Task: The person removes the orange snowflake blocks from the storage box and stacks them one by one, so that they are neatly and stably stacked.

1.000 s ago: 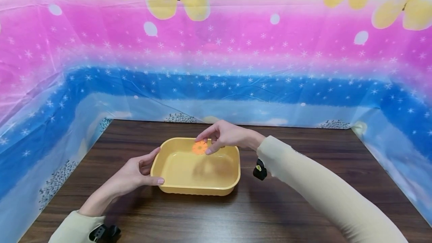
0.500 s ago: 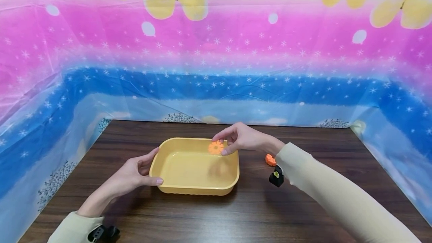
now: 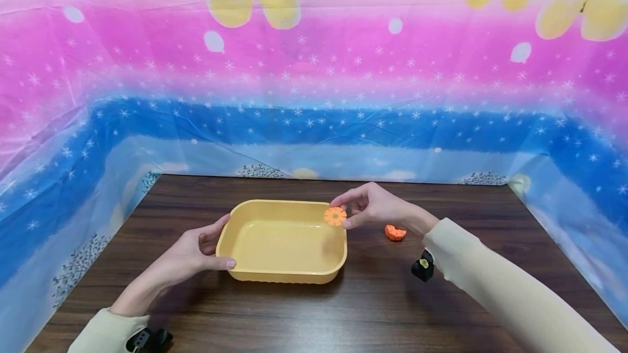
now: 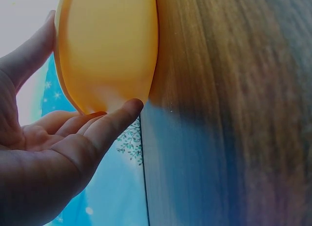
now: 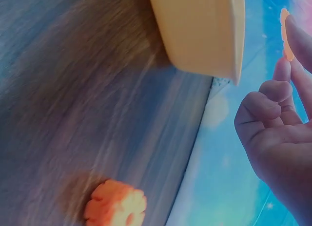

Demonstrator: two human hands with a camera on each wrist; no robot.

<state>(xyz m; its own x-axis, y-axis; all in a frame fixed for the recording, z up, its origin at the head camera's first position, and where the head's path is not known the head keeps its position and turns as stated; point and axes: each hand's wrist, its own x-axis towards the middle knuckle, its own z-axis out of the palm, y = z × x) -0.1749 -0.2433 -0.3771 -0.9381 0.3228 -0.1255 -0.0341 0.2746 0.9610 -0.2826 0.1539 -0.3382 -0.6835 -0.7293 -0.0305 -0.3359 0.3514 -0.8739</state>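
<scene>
A yellow rectangular plastic tray [image 3: 275, 274] with rounded corners sits on the table. My left hand [image 3: 183, 257] holds its left end, the thumb at the near corner and the fingers along the far side; the left wrist view shows this hand [image 4: 63, 143] against the tray's end [image 4: 109, 50]. Between thumb and index finger, my right hand [image 3: 375, 204] pinches an orange, flower-shaped carrot slice [image 3: 335, 216], face toward the head camera, above the tray's right rim. Edge-on, the slice [image 5: 286, 36] appears in the right wrist view. The other fingers of this hand [image 5: 278, 119] are curled.
A thicker orange, scalloped carrot piece [image 3: 395, 232] lies on the table to the tray's right, below the right wrist. The dark wood-grain table [image 3: 275, 320] ends at a printed pink and blue cloth [image 3: 314, 124] hung behind and at both sides.
My right hand has moved right with the carrot slice, from over the tray's middle to its right rim. The thicker carrot piece has come out from behind the right arm. My left hand stays put.
</scene>
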